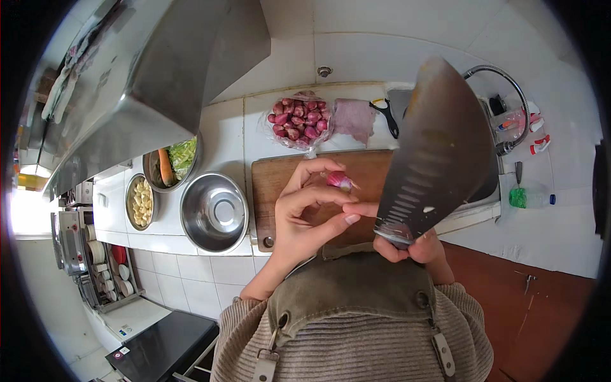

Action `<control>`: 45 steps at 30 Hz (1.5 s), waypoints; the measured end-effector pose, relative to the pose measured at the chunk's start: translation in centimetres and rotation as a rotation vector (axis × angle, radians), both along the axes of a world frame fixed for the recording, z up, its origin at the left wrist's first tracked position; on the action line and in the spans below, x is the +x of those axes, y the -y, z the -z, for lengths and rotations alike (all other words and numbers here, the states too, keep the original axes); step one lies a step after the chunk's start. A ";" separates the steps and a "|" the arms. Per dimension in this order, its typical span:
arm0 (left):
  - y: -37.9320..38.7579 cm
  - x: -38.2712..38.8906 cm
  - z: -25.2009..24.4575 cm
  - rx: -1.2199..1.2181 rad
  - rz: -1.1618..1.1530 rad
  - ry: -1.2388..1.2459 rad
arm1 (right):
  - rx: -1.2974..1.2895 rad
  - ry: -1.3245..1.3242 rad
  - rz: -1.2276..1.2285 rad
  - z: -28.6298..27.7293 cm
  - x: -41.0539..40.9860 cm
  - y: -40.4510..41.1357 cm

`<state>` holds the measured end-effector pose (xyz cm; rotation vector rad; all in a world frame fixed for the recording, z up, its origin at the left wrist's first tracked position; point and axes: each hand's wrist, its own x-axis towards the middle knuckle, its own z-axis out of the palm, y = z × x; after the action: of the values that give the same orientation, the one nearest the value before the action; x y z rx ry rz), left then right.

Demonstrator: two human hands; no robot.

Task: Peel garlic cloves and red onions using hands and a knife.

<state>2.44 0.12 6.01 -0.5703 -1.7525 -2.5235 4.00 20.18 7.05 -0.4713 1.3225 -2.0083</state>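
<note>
My left hand [305,205] is over the wooden cutting board [272,181], with a red shallot [339,180] held in its curled fingers. The shallot's pale root end points right. My right hand [425,246] grips a broad kitchen knife [439,143] by the handle, its wide blade tilted up and away from the board. White scraps cling to the blade near the handle. One finger of my right hand reaches past the blade to the left thumb and seems to touch it. The blade hides part of the right hand and the board's right end.
Behind the board lie a plastic bag of shallots [300,119], a pinkish cloth [354,119] and a black peeler [387,119]. Left stand a steel bowl [215,210], a bowl of peeled garlic [141,203] and one with a carrot [165,167] and greens. A range hood [162,81] overhangs the left.
</note>
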 end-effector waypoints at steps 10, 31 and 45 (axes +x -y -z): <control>0.1 0.1 -0.2 -0.041 -0.048 -0.089 | -0.084 -0.155 -0.012 0.6 0.0 0.4; 0.3 -0.1 2.2 -0.059 -0.067 0.054 | 0.432 -0.609 0.325 0.2 -0.2 0.8; -0.6 -0.1 1.4 0.008 -0.121 0.079 | 0.365 -0.366 0.381 0.0 0.0 1.0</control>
<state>2.38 0.75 4.57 -0.3576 -1.7432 -2.5017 4.03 19.18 7.09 -0.4529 2.0912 -1.9642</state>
